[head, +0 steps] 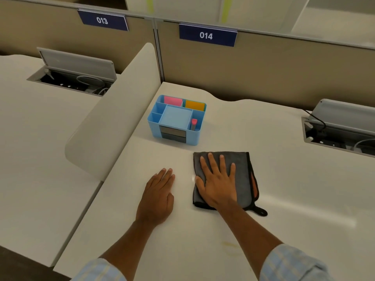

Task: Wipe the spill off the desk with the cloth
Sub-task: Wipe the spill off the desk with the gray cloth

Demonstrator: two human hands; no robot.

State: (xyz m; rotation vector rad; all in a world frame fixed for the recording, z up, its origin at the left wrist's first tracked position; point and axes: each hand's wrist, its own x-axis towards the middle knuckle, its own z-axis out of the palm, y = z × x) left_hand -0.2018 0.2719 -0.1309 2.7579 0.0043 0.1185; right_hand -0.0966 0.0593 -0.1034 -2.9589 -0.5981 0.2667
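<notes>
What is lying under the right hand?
A folded grey cloth lies flat under the right hand, on the white desk. Whatever is beneath the cloth is covered.

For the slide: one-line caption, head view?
Right hand flat on grey cloth, left hand on white desk.

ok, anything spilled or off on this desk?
Yes: a faint yellowish smear marks the white desk near its front edge, beside the right forearm. The grey cloth lies farther back under the flat right hand, not over it. The left hand rests flat on bare desk. The blue organizer sits tidy.
</notes>
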